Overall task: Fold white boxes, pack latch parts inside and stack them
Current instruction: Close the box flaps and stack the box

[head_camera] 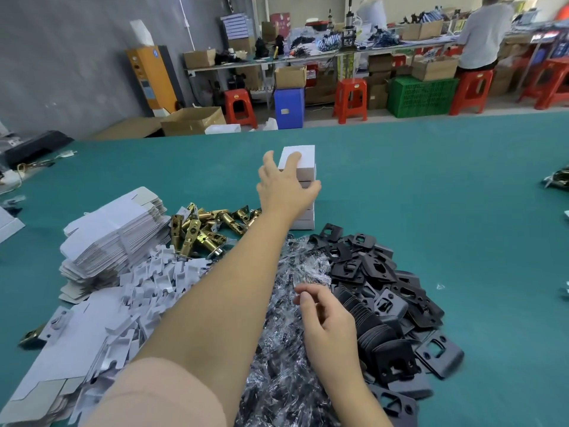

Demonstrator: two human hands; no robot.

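My left hand (pixel 284 188) reaches to the stack of folded white cardboard boxes (pixel 303 192) on the green counter (pixel 431 195), its grip spread around the top box. I'd square each edge before letting go. My right hand (pixel 326 322) hovers loosely curled, empty.

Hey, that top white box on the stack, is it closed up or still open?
Closed. The top white box shows a flat, unbroken lid, no flaps sticking up, with the left hand resting on it.
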